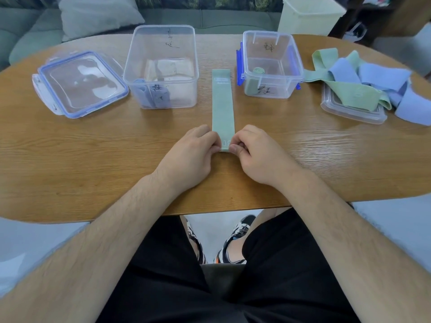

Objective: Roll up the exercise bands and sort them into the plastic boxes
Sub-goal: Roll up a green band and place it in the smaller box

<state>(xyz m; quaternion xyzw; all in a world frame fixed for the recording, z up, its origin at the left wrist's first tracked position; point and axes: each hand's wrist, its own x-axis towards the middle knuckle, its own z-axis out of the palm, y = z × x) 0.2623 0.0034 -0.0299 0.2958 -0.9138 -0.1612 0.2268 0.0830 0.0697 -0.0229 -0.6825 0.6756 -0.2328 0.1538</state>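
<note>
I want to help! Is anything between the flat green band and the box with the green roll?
Nothing visible: the flat green fabric band lies right beside the lidless clear plastic box with blue clips.

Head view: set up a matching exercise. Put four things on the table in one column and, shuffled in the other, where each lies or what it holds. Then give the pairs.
1. flat green band
2. large clear box
3. small blue-clasped box
4. heap of loose bands

A. holds a rolled green band
B. lies on a clear lid at the right
C. pinched at its near end by the left hand and right hand
D. holds a blue band

Pairs: 1-C, 2-D, 3-A, 4-B.
</note>
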